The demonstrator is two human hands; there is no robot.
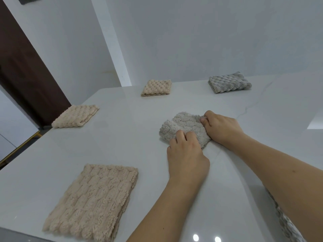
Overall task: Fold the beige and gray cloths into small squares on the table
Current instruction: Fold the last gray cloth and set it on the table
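From the head camera, a white glossy bench (122,137) fills most of the view, with pale walls behind it and a dark brown door (26,70) at the far left.

Near the middle of the bench lies a small gray fleece cloth (181,124), bunched into a rough, rounded shape and not yet square. Both hands work on it. The left hand (187,151) sits at the cloth's near edge, its fingers curled down into the pile so that its grip is clamped on the fabric. The right hand (222,128) is at the cloth's right side, thumb and fingers pinching the edge there, so its grip is likewise closed on the same cloth. Both forearms reach in from the lower right.

Four other cloths lie well apart from this one. A large beige cloth (94,201) lies flat at the near left, folded into a long rectangle, with its near corner close to the bench edge. A smaller folded beige cloth (75,116) sits at the left edge of the bench. Another beige square (156,88) rests at the far side, near the wall corner. A folded gray square (229,82) lies at the far right, also close to the wall.

At the lower right, a patterned gray fabric (288,226) shows beneath the right forearm; what it is cannot be told.
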